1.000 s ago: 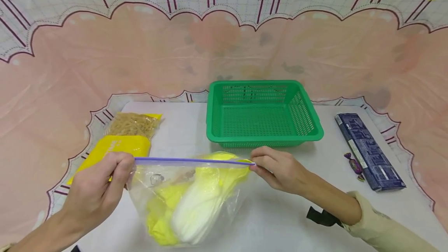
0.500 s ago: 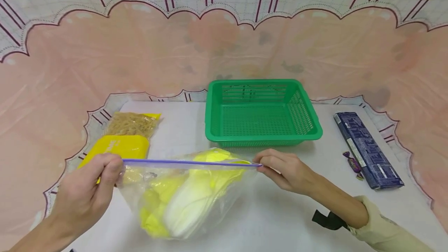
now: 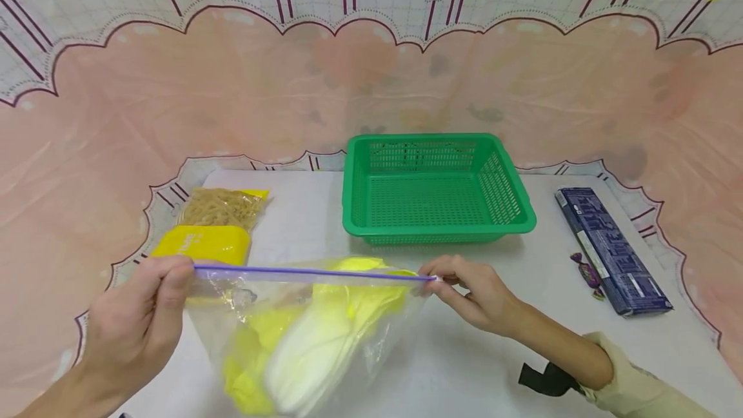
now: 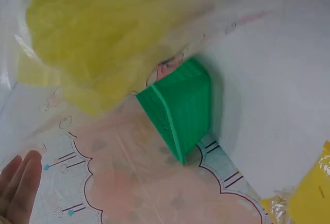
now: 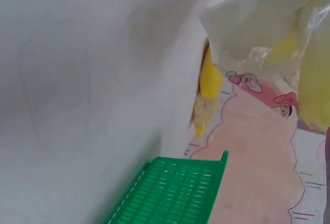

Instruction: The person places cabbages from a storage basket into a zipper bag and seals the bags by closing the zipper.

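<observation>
A clear zip bag (image 3: 307, 334) with a purple zip strip (image 3: 307, 272) holds a yellow-white cabbage (image 3: 313, 347). It hangs just above the white table (image 3: 464, 366). My left hand (image 3: 145, 315) pinches the left end of the strip. My right hand (image 3: 470, 289) pinches the right end, so the strip is stretched level between them. The cabbage (image 4: 98, 33) fills the top of the left wrist view, with fingertips (image 4: 20, 183) at the lower left. In the right wrist view the bag (image 5: 273, 33) hangs at the upper right.
An empty green basket (image 3: 435, 189) stands behind the bag, also seen as the basket (image 4: 180, 108) and the basket (image 5: 175, 193). A yellow pasta packet (image 3: 211, 224) lies at the left. A dark blue box (image 3: 612, 250) and a purple candy (image 3: 585, 269) lie at the right.
The left hand has drawn its end of the strip further left and slightly down. The bag has swung down and left with it. The right hand moved a little right.
</observation>
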Tool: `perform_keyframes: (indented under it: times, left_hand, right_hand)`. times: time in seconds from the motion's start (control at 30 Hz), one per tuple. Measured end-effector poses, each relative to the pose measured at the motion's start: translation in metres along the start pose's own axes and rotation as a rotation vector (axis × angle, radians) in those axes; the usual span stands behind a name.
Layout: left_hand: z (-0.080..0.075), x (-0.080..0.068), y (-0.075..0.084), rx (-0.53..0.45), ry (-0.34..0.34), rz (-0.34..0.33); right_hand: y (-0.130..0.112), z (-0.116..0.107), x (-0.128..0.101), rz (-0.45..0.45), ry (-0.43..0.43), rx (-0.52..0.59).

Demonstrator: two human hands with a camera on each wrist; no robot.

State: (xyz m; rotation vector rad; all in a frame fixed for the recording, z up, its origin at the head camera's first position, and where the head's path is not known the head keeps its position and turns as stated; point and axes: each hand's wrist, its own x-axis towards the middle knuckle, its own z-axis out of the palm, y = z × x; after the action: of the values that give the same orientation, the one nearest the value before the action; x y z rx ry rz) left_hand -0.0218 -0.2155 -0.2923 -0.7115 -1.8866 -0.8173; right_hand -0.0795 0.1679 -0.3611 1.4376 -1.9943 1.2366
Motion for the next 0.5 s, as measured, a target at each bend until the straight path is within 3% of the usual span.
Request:
perform_keyframes:
  times: [0.2, 0.4, 0.5]
  left_hand:
    - [0.002, 0.004, 0.007, 0.006, -0.002, -0.054]
    - [0.004, 0.006, 0.009, -0.005, -0.028, -0.100]
    - [0.004, 0.005, 0.011, -0.045, -0.076, -0.182]
  right_hand:
    - [-0.003, 0.001, -0.001, 0.090, 0.013, 0.114]
    - [-0.006, 0.001, -0.001, 0.136, 0.024, 0.143]
    - [-0.009, 0.001, -0.001, 0.182, 0.041, 0.136]
